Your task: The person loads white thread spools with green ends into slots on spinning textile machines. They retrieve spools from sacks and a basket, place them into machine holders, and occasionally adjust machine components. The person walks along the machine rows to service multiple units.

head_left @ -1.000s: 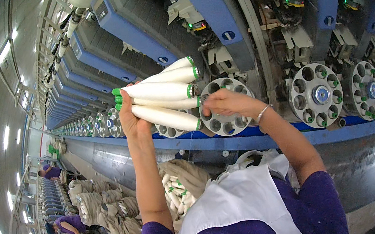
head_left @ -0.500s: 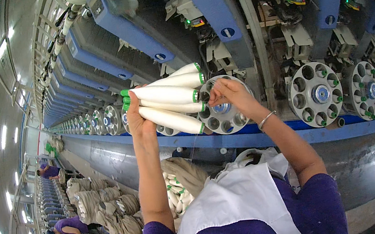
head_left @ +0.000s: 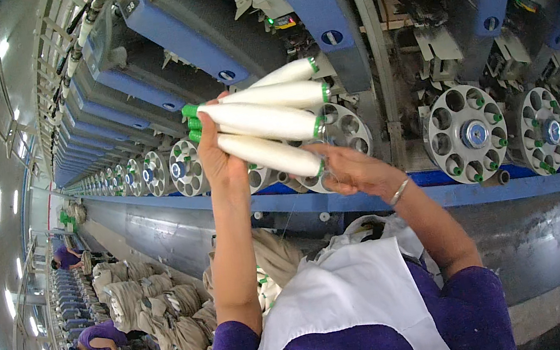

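Presently, we find yarn bobbins (head_left: 268, 119) fanned.
Left hand (head_left: 221, 160) clamps their narrow ends; right hand (head_left: 357, 169) sits beside their wide ends, its hold we cannot tell.

Four white yarn bobbins (head_left: 264, 117), perhaps with a fifth hidden among them, fan out from the left hand (head_left: 223, 165), one metal bracelet (head_left: 400, 192) sits just behind the right hand (head_left: 360, 169), three round magazines (head_left: 475, 137) stand to its right, and two co-workers (head_left: 100, 336) are well left of both hands.
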Motion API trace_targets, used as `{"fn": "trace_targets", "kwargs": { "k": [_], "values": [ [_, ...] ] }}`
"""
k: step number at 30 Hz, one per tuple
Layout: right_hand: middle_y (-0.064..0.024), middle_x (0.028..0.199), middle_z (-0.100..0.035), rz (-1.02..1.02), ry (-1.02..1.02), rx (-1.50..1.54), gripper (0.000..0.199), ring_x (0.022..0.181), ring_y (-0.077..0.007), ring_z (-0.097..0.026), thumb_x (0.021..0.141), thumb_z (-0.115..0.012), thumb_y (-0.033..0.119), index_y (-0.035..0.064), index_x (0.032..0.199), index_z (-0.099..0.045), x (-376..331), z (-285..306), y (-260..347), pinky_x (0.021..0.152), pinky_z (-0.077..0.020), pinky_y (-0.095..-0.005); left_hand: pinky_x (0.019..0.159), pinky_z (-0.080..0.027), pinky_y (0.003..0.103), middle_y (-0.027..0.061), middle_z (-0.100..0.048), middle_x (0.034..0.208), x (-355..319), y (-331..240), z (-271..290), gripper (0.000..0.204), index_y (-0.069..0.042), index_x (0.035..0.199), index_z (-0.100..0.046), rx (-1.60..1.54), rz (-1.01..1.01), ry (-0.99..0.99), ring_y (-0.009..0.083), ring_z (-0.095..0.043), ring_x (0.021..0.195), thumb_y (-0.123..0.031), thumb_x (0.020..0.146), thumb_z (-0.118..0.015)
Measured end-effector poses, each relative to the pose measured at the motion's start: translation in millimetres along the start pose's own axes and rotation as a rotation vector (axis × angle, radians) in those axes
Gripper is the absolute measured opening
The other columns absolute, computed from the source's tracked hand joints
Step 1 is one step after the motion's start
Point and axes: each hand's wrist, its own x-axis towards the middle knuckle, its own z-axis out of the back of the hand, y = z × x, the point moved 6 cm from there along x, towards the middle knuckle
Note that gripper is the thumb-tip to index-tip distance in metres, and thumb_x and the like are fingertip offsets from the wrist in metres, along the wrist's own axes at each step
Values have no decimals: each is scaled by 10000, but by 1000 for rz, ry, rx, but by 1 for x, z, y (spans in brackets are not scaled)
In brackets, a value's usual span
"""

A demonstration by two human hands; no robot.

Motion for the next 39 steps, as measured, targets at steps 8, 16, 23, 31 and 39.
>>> {"fn": "trace_targets", "kwargs": {
  "k": [8,16,23,31,39],
  "values": [
    [30,710,-495,82,-576,-400,320,635,-65,-449,990,-489,308,111,739,-517,-34,77,12,604,-445,-265,1060,-391,440,125,-554,1223,3,23,12,381,-30,1123,-564,102,-17,-36,260,-500,1171,-297,868,-655],
    [1,678,-472,225,-593,-153,327,592,-92,-499,1011,-426,299,85,766,-461,-24,87,-14,789,-575,-348,1029,-424,433,117,-572,1166,4,51,44,398,-11,1142,-548,65,40,-166,259,-529,1127,-320,899,-609],
    [-36,725,-512,77,-330,-1256,320,694,-135,-547,934,-575,338,21,913,-547,-70,83,0,626,-460,-307,1020,-435,447,133,-595,1136,1,65,78,395,-13,1128,-550,-12,132,-247,269,-542,1115,-283,864,-666],
    [-72,959,-602,384,-813,-1009,247,846,-195,-594,940,-573,225,24,803,-619,-104,134,35,738,-473,-322,882,-487,378,120,-642,1091,16,131,79,419,-19,1138,-608,757,305,269,240,-590,1051,-143,760,-739],
    [-42,870,-543,397,-1122,-52,259,795,-155,-497,979,-519,295,82,833,-499,-44,179,-45,674,-428,-278,1002,-406,442,104,-521,1338,-8,230,89,623,-66,1211,-595,1558,217,824,315,-499,1200,-386,704,-766]
  ]
}}
